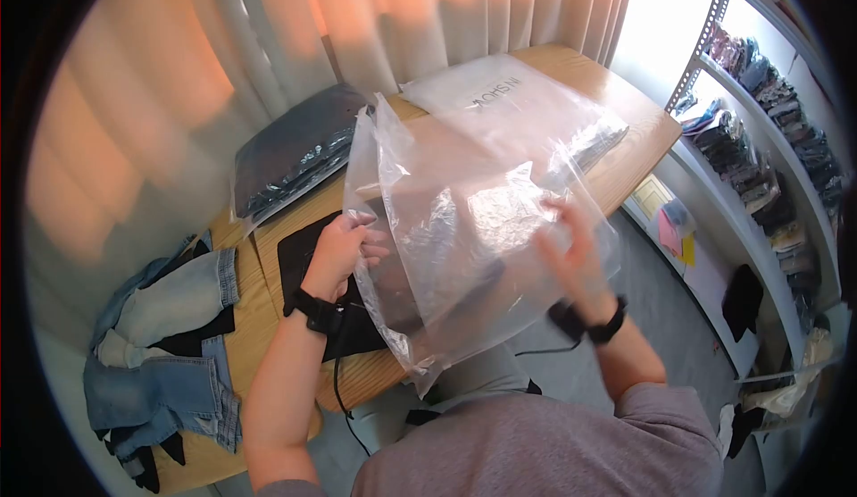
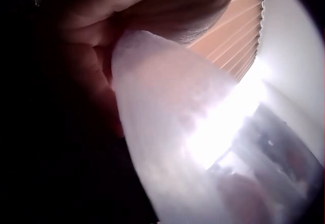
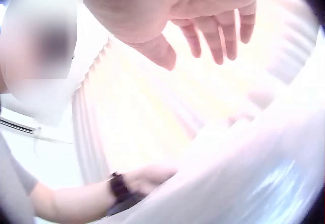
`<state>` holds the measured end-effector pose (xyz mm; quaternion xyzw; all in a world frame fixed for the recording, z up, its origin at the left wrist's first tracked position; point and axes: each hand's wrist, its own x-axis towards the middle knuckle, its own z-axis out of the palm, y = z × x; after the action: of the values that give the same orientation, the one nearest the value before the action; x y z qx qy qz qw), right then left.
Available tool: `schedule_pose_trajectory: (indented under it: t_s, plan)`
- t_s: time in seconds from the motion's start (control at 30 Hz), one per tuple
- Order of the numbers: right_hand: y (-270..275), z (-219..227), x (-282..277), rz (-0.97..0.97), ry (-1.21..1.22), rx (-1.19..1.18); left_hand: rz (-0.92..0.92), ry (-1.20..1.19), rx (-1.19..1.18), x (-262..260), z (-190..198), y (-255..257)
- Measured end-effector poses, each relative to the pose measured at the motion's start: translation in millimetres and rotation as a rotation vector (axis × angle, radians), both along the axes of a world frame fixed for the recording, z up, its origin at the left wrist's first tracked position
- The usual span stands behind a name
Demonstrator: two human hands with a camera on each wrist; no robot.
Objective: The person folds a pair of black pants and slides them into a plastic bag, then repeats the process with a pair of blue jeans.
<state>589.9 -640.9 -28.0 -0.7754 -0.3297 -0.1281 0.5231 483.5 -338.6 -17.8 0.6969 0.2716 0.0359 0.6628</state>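
A large translucent plastic bag [image 1: 464,238] is held up above the table's front edge. My left hand [image 1: 341,251] pinches its left edge; in the left wrist view the bag [image 2: 167,122] comes out between the thumb and fingers of that hand [image 2: 96,46]. My right hand [image 1: 576,260] is at the bag's right side, blurred. The right wrist view has this hand [image 3: 203,11] with its fingers extended and apart, holding nothing, above the bag [image 3: 244,163]. Beneath the left hand lies a black folded cloth [image 1: 299,251] on the wooden table.
A bagged dark garment [image 1: 295,153] and a white bag with printed letters [image 1: 473,86] lie at the table's back by the curtain [image 1: 428,15]. Jeans [image 1: 170,363] are piled at the left. Shelves [image 1: 759,140] with bagged clothes stand at the right.
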Motion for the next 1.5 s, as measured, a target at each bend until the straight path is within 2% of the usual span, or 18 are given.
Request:
schedule_pose_trajectory:
  t_s: [0.13, 0.17, 0.27, 0.33, 0.37, 0.43, 0.5, 0.7, 0.77, 0.83, 0.9, 0.97, 1.07, 1.23, 1.3, 1.33, 1.4, 1.5]
  plan:
    - [-66.3, -65.0, 112.5, -0.685, -0.078, -0.437, -0.007, -0.058, 0.03, 2.5, 14.6, -15.4]
    - [-75.6, -69.6, 117.0, -0.692, -0.083, -0.433, -0.003, -0.075, 0.036, 4.2, 18.3, -19.5]
    - [-92.3, -84.2, 112.6, -0.699, 0.292, -0.474, -0.049, -0.141, 0.08, 7.9, 32.0, -33.6]
    - [-99.9, -92.5, 106.2, -0.448, 0.812, -0.197, -0.067, -0.167, 0.09, 13.2, 43.2, -44.9]
    - [-105.8, -98.7, 103.2, -0.453, 0.815, -0.194, -0.083, -0.191, 0.097, 15.8, 49.3, -51.3]
    - [-116.7, -109.0, 101.0, -0.125, 0.752, 0.317, -0.147, -0.238, 0.111, 24.9, 66.5, -65.5]
    - [-126.1, -105.8, 95.4, -0.163, 0.62, 0.473, -0.213, -0.289, 0.127, 37.0, 84.9, -79.9]
    - [-260.0, -99.6, 84.6, -0.299, 0.482, 1.16, -0.46, -0.588, 0.065, 85.3, 144.0, -110.3]
    - [-313.4, -101.5, 70.6, -0.157, 0.532, 1.269, -0.471, -0.812, -0.094, 104.1, 158.2, -103.3]
    - [-362.8, -110.6, 56.4, -0.34, 0.373, 1.268, -0.441, -0.909, -0.175, 132.5, 162.7, -91.2]
    - [-401.3, -124.9, 51.2, -0.348, 0.341, 1.279, -0.4, -0.998, -0.257, 161.8, 160.4, -78.3]
    - [-476.1, -159.4, 32.2, -0.357, 0.312, 1.284, -0.237, -1.009, -0.377, 189.8, 151.8, -66.3]
    - [-526.5, -190.4, 15.7, -0.374, 0.277, 1.286, -0.093, -0.88, -0.495, 234.7, 113.6, -47.3]
    - [-476.9, -160.4, 11.4, -0.397, 0.269, 1.447, 0.114, -0.494, -0.458, 294.8, 5.7, 5.4]
    - [-463.3, -155.9, 13.6, -0.745, 0.203, 1.402, 0.116, -0.368, -0.318, 309.1, -24.9, 17.8]
    - [-459.4, -153.9, 13.8, -0.756, 0.206, 1.412, 0.107, -0.362, -0.308, 317.2, -43.3, 29.7]
    - [-453.2, -152.3, 12.4, -0.453, 0.385, 1.564, 0.001, -0.067, -0.269, 330.0, -72.9, 49.7]
    - [-455.8, -164.1, 16.3, -0.455, 0.326, 1.562, 0.169, -0.047, -0.376, 326.5, -81.1, 24.1]
